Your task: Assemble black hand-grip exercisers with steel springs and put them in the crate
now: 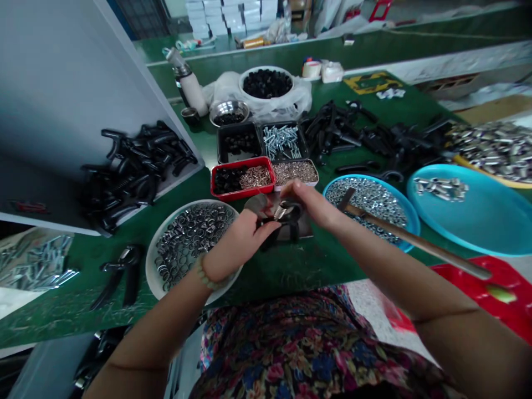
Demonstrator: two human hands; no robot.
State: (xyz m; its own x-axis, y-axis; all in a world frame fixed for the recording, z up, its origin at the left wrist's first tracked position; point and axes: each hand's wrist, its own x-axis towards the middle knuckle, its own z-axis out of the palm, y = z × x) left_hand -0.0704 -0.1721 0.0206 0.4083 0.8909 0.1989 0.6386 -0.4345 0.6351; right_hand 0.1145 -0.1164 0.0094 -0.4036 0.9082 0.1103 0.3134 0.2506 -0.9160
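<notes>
My left hand (243,235) is closed around the black handles of a hand grip exerciser (279,226) held over the green bench. My right hand (312,204) pinches the top of the same piece, where a metal spring coil (281,211) shows between my fingers. Both hands meet just in front of a red tray (242,180) of black and shiny small parts. A white bowl of metal spring rings (189,239) lies under my left wrist. A wooden-handled hammer (409,238) rests across a blue bowl of nuts (372,202) beside my right forearm.
Black trays of bolts (282,139) and caps, a white bowl of black caps (266,83) and a pile of black handles (366,136) fill the back. A finished gripper (120,274) lies at left. A turquoise plate (474,213) and red tray (502,293) sit right. A white panel (62,100) with handles stands left.
</notes>
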